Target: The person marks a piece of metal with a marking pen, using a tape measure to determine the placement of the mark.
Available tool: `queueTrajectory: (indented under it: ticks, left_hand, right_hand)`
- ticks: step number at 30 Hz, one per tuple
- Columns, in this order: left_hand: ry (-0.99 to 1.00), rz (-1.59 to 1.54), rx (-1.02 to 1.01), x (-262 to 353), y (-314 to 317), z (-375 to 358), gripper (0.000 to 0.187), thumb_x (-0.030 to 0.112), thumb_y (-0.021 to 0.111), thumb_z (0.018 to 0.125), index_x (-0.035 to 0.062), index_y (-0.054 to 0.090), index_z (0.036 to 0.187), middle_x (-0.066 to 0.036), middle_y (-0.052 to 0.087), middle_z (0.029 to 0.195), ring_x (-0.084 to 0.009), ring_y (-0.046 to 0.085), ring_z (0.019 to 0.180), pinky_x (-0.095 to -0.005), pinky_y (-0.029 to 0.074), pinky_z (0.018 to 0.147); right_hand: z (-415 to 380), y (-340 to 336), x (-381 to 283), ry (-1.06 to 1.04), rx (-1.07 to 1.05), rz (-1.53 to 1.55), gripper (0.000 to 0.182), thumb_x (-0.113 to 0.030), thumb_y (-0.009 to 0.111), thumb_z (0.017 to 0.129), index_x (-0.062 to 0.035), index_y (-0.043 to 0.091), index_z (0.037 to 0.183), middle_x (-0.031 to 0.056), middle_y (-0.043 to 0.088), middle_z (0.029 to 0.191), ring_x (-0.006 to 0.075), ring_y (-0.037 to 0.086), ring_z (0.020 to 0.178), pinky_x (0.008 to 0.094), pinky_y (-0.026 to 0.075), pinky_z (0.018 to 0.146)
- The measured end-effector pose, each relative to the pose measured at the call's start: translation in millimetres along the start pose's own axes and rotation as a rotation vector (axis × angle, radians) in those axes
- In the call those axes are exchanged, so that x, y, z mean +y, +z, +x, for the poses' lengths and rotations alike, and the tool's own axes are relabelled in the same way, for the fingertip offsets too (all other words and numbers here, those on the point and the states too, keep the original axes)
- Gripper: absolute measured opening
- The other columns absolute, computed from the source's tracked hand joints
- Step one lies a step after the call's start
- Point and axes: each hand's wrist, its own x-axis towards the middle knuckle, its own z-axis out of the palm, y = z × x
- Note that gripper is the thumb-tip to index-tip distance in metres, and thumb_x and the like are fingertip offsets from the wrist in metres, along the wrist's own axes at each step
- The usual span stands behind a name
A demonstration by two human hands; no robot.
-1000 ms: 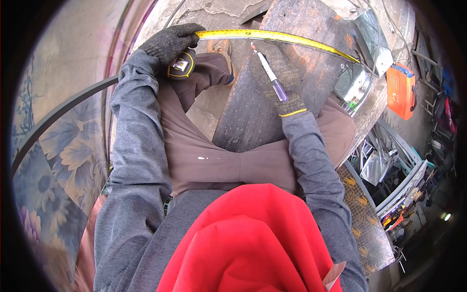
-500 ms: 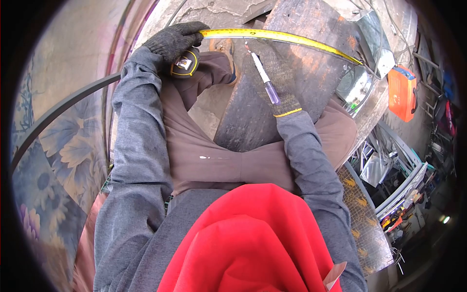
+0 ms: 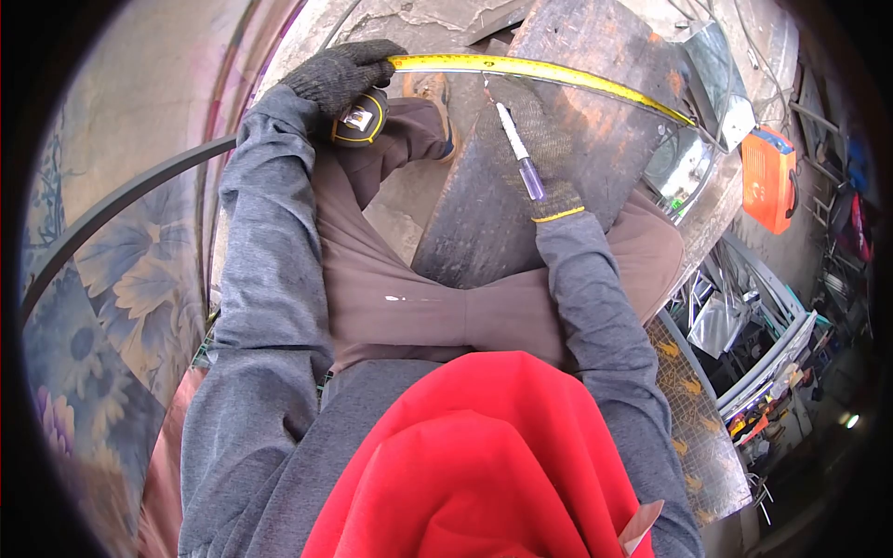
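In a dark knitted glove, my left hand point(image 3: 342, 78) is closed on a tape measure point(image 3: 360, 119). Its yellow blade point(image 3: 549, 71) runs from my fingers to the right, over a dark metal plate point(image 3: 586, 46), and ends near the plate's right edge. My right hand point(image 3: 532, 139), gloved too, is closed around a white and purple marker point(image 3: 519, 153). The marker's tip points up, just below the blade. The fingertips of my right hand are partly hidden beside the blade.
An orange case point(image 3: 767, 179) stands at the right. Metal offcuts point(image 3: 721, 321) and a frame lie at the lower right. A dark curved bar point(image 3: 121, 200) crosses the left side before patterned cloth point(image 3: 121, 279). A shoe point(image 3: 430, 91) shows beyond my left knee.
My right hand has shifted slightly right and down along the blade with the marker. My left hand and the tape case have moved slightly right.
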Motion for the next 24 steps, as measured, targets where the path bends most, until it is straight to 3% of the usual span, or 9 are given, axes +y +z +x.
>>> queueTrajectory:
  ticks: [2,6,11,14,15,17,18,20,24]
  left_hand:
    - [-0.006,-0.013,-0.004,-1.5,-0.2,0.0,0.036,0.02,0.059,0.095,0.0111,0.06,0.129,-0.004,0.067,0.103,-0.01,0.061,0.09,-0.0256,0.049,0.085]
    - [0.029,0.014,0.011,-1.3,1.1,0.5,0.036,0.018,0.058,0.094,0.0107,0.058,0.13,-0.009,0.069,0.099,-0.0152,0.065,0.088,-0.0297,0.052,0.081]
    - [-0.025,0.009,0.005,3.4,0.9,-1.6,0.036,0.021,0.06,0.094,0.0108,0.06,0.129,-0.003,0.067,0.1,-0.0089,0.06,0.087,-0.024,0.049,0.081]
    - [0.006,0.024,0.001,3.3,-0.2,-2.2,0.036,0.02,0.058,0.095,0.0102,0.059,0.129,-0.01,0.069,0.099,-0.0153,0.065,0.089,-0.0296,0.052,0.081]
    - [0.003,0.022,-0.001,3.7,-0.4,-2.6,0.036,0.02,0.058,0.095,0.01,0.059,0.129,-0.01,0.069,0.099,-0.0152,0.065,0.089,-0.0297,0.052,0.082]
    - [0.001,0.02,-0.004,3.4,-0.8,-2.1,0.036,0.02,0.059,0.095,0.0098,0.059,0.129,-0.01,0.069,0.099,-0.0152,0.065,0.089,-0.0297,0.052,0.082]
    - [0.023,0.032,-0.004,2.9,-0.9,-1.1,0.036,0.02,0.059,0.095,0.0097,0.059,0.129,-0.009,0.069,0.1,-0.0151,0.065,0.089,-0.0298,0.052,0.082]
    - [0.044,0.043,-0.003,2.7,-0.8,-0.8,0.036,0.02,0.059,0.095,0.0096,0.059,0.129,-0.009,0.069,0.1,-0.015,0.065,0.089,-0.0298,0.052,0.082]
    - [0.036,0.056,0.006,2.8,-1.3,-1.0,0.035,0.02,0.059,0.095,0.0095,0.059,0.128,-0.009,0.069,0.1,-0.015,0.064,0.089,-0.0297,0.052,0.082]
  right_hand:
    - [4.9,-10.4,-3.6,-0.253,-0.083,-0.523,0.04,-0.029,0.063,0.087,-0.0201,0.06,0.126,0.0053,0.063,0.122,0.026,0.059,0.117,0.0391,0.049,0.097]
    - [1.9,-7.4,-2.1,-0.246,-0.061,-0.535,0.04,-0.028,0.062,0.088,-0.02,0.059,0.128,0.0052,0.062,0.125,0.0253,0.057,0.12,0.0391,0.048,0.1]
    - [1.3,-1.9,-0.1,-0.077,-0.076,-0.12,0.042,-0.028,0.062,0.088,-0.0201,0.058,0.129,0.0049,0.061,0.125,0.0247,0.057,0.12,0.0387,0.048,0.1]
    - [2.4,-1.6,-0.7,0.022,-0.08,0.127,0.042,-0.029,0.062,0.088,-0.0202,0.058,0.129,0.0048,0.061,0.125,0.0242,0.057,0.12,0.0384,0.048,0.1]
    - [2.9,-3.2,-1.6,0.022,-0.079,0.127,0.042,-0.029,0.062,0.088,-0.0202,0.058,0.129,0.0048,0.061,0.125,0.0242,0.057,0.12,0.0384,0.048,0.1]
    - [3.5,-8.7,-5.8,-0.385,-0.014,-0.648,0.042,-0.028,0.062,0.088,-0.0192,0.058,0.129,0.0052,0.062,0.125,0.0245,0.057,0.119,0.0385,0.049,0.098]
    - [3.1,-10.4,-9.0,-0.385,-0.013,-0.649,0.042,-0.028,0.062,0.088,-0.0192,0.058,0.129,0.0052,0.062,0.125,0.0245,0.057,0.119,0.0385,0.049,0.098]
    - [2.2,-12.2,-14.9,-0.177,-0.082,-0.337,0.042,-0.028,0.063,0.088,-0.0183,0.058,0.128,0.0051,0.061,0.125,0.0245,0.057,0.119,0.0383,0.05,0.097]
    - [7.6,-11.7,-17.2,-0.297,-0.025,-0.479,0.04,-0.028,0.063,0.088,-0.0174,0.059,0.126,0.0051,0.062,0.123,0.0247,0.058,0.118,0.0385,0.05,0.097]
